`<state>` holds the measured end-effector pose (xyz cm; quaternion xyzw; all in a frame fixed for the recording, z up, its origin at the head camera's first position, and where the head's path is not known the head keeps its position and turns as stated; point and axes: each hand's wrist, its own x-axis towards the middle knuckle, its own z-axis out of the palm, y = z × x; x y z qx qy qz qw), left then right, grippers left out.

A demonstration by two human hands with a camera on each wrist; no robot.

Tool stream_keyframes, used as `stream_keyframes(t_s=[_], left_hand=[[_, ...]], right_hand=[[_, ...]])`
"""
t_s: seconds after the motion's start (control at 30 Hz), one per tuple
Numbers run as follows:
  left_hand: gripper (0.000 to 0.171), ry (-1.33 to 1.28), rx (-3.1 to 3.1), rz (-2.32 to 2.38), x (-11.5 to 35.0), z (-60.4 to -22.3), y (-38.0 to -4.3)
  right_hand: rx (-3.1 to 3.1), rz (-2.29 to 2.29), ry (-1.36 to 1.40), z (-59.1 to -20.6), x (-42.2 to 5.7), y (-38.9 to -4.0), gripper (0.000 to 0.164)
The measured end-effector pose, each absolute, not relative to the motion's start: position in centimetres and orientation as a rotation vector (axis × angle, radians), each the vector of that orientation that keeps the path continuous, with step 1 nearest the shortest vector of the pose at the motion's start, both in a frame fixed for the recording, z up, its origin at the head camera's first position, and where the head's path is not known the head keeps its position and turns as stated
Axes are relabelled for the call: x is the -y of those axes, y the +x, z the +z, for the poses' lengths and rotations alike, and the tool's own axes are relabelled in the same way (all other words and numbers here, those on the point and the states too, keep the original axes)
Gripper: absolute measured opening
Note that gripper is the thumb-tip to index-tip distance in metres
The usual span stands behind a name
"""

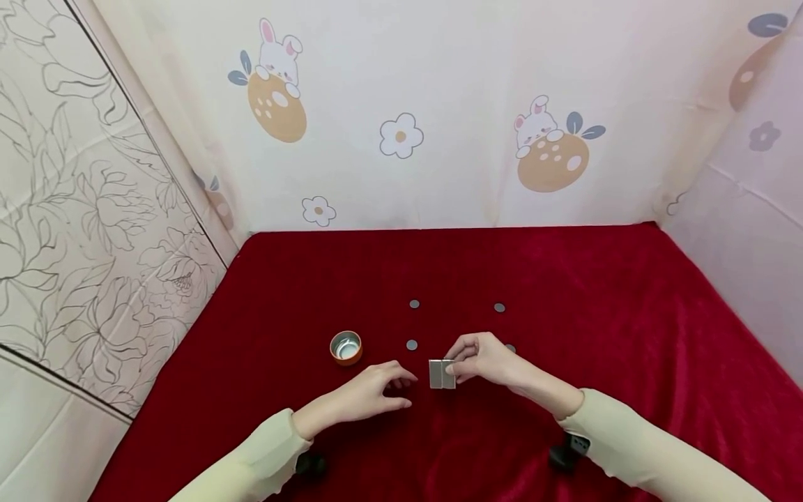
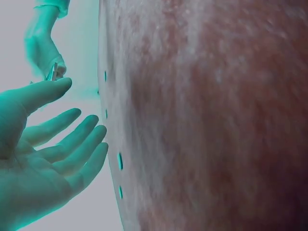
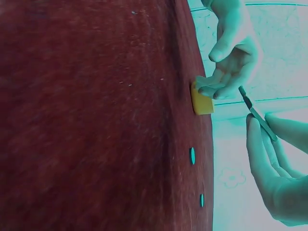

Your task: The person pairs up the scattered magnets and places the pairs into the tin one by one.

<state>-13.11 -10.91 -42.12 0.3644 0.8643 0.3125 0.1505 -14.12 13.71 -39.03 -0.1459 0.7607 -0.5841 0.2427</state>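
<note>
My right hand (image 1: 482,359) pinches a small flat grey square piece (image 1: 436,374) between thumb and fingers at its right edge. The piece has a seam down its middle and a thin pale rim. Seen edge-on in the right wrist view, the square piece (image 3: 257,115) is a thin slanted strip above the cloth. My left hand (image 1: 379,390) hovers to its left, thumb and fingers spread apart with nothing between them. Beyond the left hand stands a small round tin (image 1: 346,357), orange outside and silvery inside, its top uncovered.
Several grey discs lie flat on the red cloth (image 1: 301,279): one disc (image 1: 411,345) right of the tin, another (image 1: 414,304) behind it, a third (image 1: 499,307) farther right, and one partly hidden by the right hand. A patterned curtain (image 1: 464,70) rises behind the cloth.
</note>
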Motion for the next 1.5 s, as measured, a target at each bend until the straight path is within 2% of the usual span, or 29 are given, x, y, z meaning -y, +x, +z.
stream_keyframes(t_s=[0.37, 0.7, 1.1, 1.33, 1.5], left_hand=[[0.025, 1.043, -2.670, 1.069, 14.1, -41.0, -13.1], [0.025, 0.898, -2.850, 1.267, 16.7, -40.8, -13.7], [0.038, 0.711, -2.904, 1.231, 18.9, -41.2, -15.1], [0.051, 0.643, -2.857, 1.164, 19.7, -41.9, -15.9], [0.052, 0.605, -2.799, 1.171, 20.2, -42.3, -16.3]], right_hand=[[-2.019, -1.688, -0.339, -38.8, -11.1, -15.6, 0.026], [-1.965, -1.747, -0.239, -39.0, -8.7, -17.0, 0.027], [-1.894, -1.811, -0.190, -39.6, -5.8, -18.1, 0.026], [-1.891, -1.836, -0.155, -40.2, -4.4, -18.5, 0.026], [-1.882, -1.851, -0.145, -40.5, -3.3, -18.6, 0.025]])
